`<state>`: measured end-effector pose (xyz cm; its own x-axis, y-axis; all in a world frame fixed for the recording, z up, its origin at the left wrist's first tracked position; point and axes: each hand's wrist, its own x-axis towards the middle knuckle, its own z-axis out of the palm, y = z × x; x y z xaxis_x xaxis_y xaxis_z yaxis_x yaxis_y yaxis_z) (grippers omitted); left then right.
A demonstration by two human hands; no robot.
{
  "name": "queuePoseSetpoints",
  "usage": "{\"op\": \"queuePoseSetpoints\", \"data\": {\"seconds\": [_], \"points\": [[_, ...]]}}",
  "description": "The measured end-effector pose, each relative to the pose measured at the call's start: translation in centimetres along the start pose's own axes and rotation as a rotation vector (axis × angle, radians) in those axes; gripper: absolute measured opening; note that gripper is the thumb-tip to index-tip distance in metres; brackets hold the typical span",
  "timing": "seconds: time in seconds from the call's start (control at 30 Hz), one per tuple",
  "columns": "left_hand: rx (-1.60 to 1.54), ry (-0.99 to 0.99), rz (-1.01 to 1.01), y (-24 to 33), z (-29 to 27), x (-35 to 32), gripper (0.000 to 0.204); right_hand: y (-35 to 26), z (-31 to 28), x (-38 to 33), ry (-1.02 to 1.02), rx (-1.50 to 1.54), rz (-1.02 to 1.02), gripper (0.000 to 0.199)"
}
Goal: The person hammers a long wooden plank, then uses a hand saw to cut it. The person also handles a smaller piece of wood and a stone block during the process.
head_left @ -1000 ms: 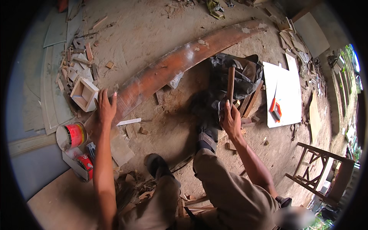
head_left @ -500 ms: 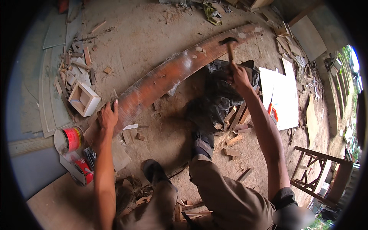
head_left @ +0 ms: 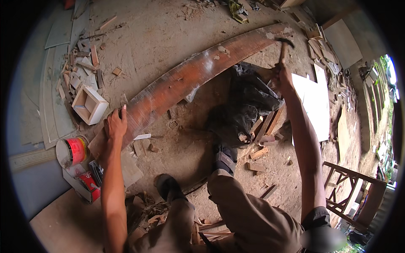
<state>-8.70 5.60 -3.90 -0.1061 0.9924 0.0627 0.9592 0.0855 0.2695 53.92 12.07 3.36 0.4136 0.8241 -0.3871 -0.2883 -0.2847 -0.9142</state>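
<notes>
A long reddish-brown wooden plank (head_left: 168,87) with pale scuffed patches slants from the near left to the far right. My left hand (head_left: 116,125) grips it near its lower left end, thumb and fingers on the wood. In my right hand (head_left: 282,78) is a claw hammer (head_left: 284,52), closed around its wooden handle and raised near the plank's far end. The dark hammer head shows beyond the hand, just right of the plank. Crumpled black plastic (head_left: 249,101) lies below it.
Wood offcuts (head_left: 259,154) lie by my foot. At left are an open wooden box (head_left: 90,105) and a red-labelled can (head_left: 76,151). A white sheet (head_left: 314,107) lies at right, with a small wooden frame (head_left: 352,194) nearer me.
My right hand and the hammer have swung to the right, off the plank's surface. My left hand keeps its hold at the near end.
</notes>
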Motion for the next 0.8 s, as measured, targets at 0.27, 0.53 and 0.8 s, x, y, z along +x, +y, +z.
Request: {"op": "queuePoseSetpoints", "data": {"seconds": [0.27, 0.53, 0.8], "points": [[-0.143, -0.014, 0.082, 5.7, 4.3, 1.3, 0.058, 7.1, -5.4, 5.6, -0.229, 0.285, -0.036, 0.042], [0.005, -0.014, 0.001, -0.1, -1.3, 0.6, 0.055, 0.9, 4.1, -4.9, 0.175, 0.022, -0.192, 0.04], [-0.039, -0.019, 0.021, 2.2, 0.6, 0.9, 0.057, 8.0, 5.3, -1.3, 0.245, -0.549, -0.781, 0.032]]}}
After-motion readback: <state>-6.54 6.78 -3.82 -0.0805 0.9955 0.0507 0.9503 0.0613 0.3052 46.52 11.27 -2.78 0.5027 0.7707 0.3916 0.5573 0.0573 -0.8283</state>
